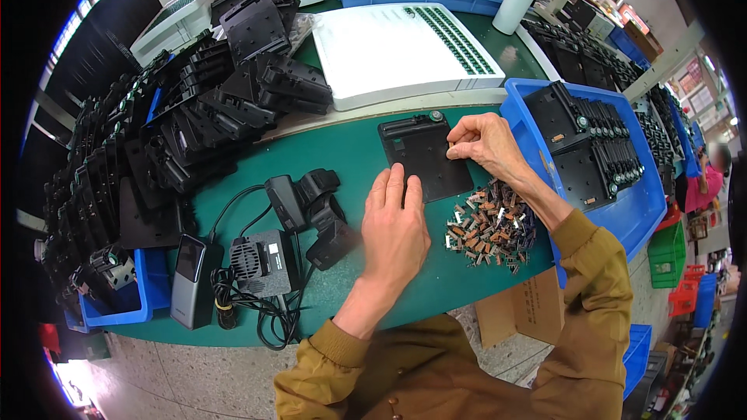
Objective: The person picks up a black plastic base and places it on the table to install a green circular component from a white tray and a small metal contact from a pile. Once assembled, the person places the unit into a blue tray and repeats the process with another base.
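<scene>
A flat black plastic plate lies on the green tabletop in front of me, with a tube-like ridge and a small round silvery piece along its far edge. My left hand rests with outstretched fingers on its near left part. Over the plate's right side, my right hand is closed in a pinch of thumb and forefinger. Whatever sits between those fingertips is too small to make out. Close to the right wrist is a heap of small brown, black and silvery parts.
At right, a blue bin holds similar black plates. More black plastic parts are piled at left. A white tray with rows of small green pieces lies beyond. Cabled black devices and a power bank stand near left.
</scene>
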{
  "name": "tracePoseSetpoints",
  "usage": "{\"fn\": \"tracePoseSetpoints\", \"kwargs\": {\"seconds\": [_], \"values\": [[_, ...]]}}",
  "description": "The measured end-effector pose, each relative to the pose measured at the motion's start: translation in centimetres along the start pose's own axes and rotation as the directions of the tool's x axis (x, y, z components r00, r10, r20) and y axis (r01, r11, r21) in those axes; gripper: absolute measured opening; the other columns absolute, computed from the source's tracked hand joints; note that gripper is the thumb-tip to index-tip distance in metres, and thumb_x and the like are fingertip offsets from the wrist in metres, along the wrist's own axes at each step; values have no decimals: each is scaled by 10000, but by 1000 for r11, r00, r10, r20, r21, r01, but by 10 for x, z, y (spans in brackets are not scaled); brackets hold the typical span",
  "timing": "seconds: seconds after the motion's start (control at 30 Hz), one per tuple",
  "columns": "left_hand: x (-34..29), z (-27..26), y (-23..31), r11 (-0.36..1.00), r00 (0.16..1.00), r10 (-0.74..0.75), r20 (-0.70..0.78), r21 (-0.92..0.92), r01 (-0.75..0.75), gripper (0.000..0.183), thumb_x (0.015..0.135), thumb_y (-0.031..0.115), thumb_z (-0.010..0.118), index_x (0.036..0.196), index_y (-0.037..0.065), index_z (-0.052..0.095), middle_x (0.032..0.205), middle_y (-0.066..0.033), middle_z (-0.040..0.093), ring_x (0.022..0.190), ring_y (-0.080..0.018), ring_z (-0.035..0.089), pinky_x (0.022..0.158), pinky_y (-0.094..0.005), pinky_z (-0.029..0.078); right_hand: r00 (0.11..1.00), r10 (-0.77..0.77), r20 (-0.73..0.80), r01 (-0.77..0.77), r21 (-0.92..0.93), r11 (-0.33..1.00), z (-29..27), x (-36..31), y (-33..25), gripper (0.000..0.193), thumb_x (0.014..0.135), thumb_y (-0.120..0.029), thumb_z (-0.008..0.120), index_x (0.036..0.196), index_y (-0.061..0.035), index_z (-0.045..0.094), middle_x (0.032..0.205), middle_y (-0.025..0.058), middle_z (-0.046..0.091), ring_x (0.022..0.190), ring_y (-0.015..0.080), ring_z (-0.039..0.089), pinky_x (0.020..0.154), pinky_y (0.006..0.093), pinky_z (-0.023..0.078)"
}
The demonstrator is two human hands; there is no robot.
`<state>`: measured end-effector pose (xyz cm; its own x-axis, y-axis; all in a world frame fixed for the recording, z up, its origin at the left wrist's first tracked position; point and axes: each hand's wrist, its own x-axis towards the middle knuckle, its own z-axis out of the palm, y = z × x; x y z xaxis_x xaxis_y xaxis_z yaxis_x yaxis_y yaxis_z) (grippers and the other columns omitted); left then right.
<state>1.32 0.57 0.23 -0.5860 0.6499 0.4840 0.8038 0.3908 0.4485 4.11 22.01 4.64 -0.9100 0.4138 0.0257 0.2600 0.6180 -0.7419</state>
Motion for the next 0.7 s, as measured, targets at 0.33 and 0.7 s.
{"fn": "tracePoseSetpoints", "kwargs": {"seconds": [0.33,0.7], "values": [[0,-1,0,1000,1000,3,2,-12,-3,452,734,-8,609,1180,-78,569,1290,-261,522,1205,-394,493,1004,-450,433,996,-84,30,88,-124,988,-2,-6,-1,211,735,-53,728,907,68,709,785,129,724,727,166,701,675,267,547],[0,1,-1,999,1000,2,-11,-38,-2,492,700,-20,619,1185,-78,559,1296,-267,514,1209,-396,490,1003,-458,424,914,-396,-86,339,-374,863,13,-13,3,119,761,-55,719,856,16,713,752,133,665,695,285,657,635,371,514]]}}
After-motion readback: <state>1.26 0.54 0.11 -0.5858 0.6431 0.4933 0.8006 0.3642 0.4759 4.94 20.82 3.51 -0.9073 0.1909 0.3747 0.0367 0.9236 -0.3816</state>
